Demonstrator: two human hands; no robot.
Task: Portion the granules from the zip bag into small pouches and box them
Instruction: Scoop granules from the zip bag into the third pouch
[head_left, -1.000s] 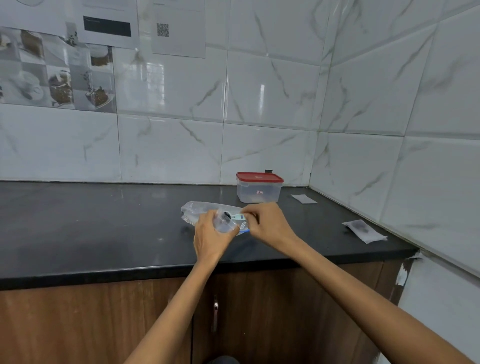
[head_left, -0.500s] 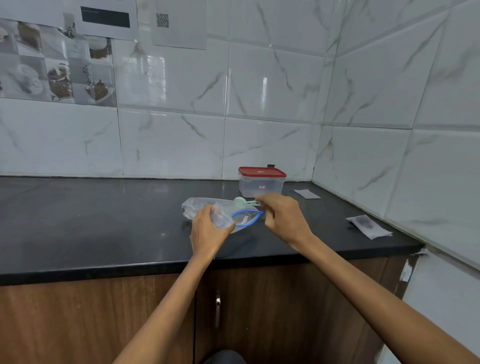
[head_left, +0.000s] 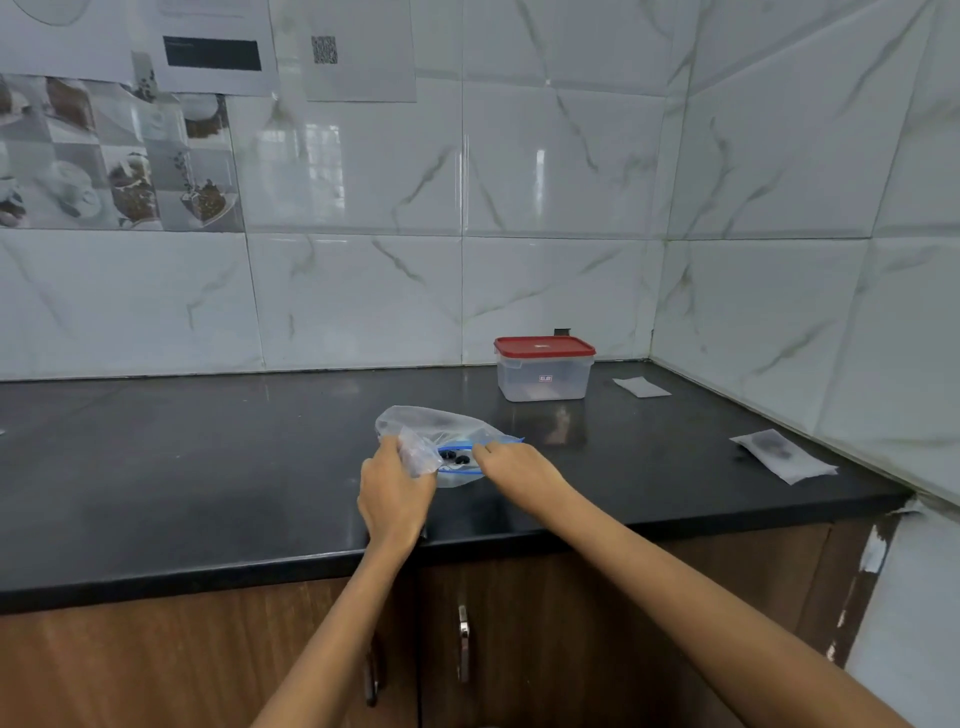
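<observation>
On the left of the dark counter (head_left: 208, 467) our left hand (head_left: 392, 493) had its fingers curled round a small clear pouch (head_left: 418, 454), held up against the near side of the zip bag (head_left: 441, 431). The bag lay on its side mid-counter, its blue-edged mouth (head_left: 457, 460) facing us and gaping, with a few dark granules (head_left: 454, 457) visible just inside; how much more it held we could not tell through the crumpled film. Our right hand (head_left: 519, 467) lay at the mouth's right edge with its fingertips on the zip rim; whether they pinched the rim or only pressed it we could not tell. We judged the step in hand to be moving a portion from bag to pouch. To do it well, we thought the pouch mouth should be kept wide and directly under the bag's lip, the bag tipped slowly so granules ran in rather than scattered over the counter, and the rim held taut so it did not fold shut. Farther right and back by the wall stood the box (head_left: 543, 374), clear-sided, its red lid (head_left: 543, 345) on; its contents were unclear to us. Beside it lay a flat empty-looking pouch (head_left: 641, 387), and nearer the right edge another pouch (head_left: 782, 454) with a dark patch inside, seemingly already filled and not yet boxed.
</observation>
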